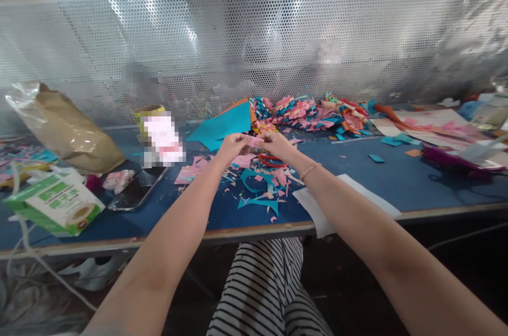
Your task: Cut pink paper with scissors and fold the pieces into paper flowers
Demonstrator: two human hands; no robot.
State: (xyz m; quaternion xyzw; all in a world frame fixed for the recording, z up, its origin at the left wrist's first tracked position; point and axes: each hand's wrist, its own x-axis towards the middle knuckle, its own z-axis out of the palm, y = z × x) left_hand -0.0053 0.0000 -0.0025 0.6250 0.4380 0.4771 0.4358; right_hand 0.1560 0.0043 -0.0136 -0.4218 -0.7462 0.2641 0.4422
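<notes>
Both arms reach out over a blue tabletop [222, 219]. My left hand [234, 144] pinches one side of a small piece of pink paper [253, 140]. On its other side, the fingers of my right hand [273, 143] are closed on the same piece. Just below lie red-handled scissors [273, 160], partly covered. Pink and blue paper scraps [260, 203] are strewn around them. Behind my hands rests a sheet of blue paper [222, 124] over orange paper. Beside it is a heap of multicoloured fringed paper bundles [301, 111].
A perforated metal panel [198, 50] runs along the back. Leftward are a brown paper bag [75, 129], a green and white box [55, 201], a dark phone [137, 188] and a lit, blurred phone screen [162, 135]. White paper [349, 198] overhangs the front edge; a purple object [456, 161] lies right.
</notes>
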